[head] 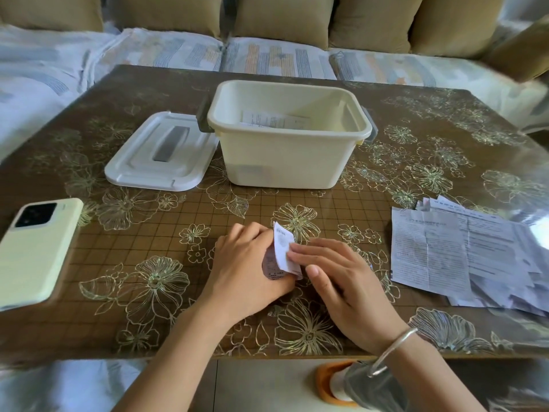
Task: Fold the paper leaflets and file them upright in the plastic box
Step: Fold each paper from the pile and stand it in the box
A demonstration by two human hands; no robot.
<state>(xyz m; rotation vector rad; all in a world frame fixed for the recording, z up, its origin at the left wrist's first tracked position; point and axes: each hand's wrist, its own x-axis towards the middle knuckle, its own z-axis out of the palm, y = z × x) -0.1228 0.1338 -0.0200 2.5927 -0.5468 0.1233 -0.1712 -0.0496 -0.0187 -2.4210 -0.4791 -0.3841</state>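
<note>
Patterned table (124, 328) carries the open plastic box (282, 162) at centre rear and a loose pile of unfolded leaflets (463, 251) at right. Near the front edge, the left hand (246, 269) grips a small half-folded leaflet (283, 248) with curled fingers. The right hand (341, 281) presses straight fingers on its raised flap.

On the table (326, 203) we see the plastic box (289, 156) far centre, papers (273, 120) in it. Lid (162, 153) to its left, phone (35, 251) near left, leaflet pile (463, 251) right, single leaflet (283, 251) near centre.
</note>
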